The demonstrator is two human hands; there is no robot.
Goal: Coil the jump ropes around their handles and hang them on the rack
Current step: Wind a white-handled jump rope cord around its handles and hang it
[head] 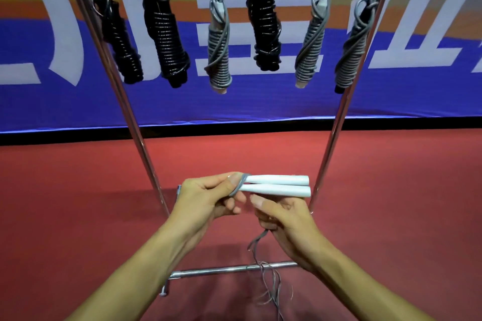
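Grey cord jump rope (pixel 257 240), white handles (pixel 279 185) paired: coiling just starting. Left hand (pixel 208 198) pinches handle ends; right hand (pixel 281 219) grips cord. Next: wind tight turns.

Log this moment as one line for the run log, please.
stage: coiling starts | left hand pinches two white handles | right hand holds grey rope | rack: six coiled ropes hung
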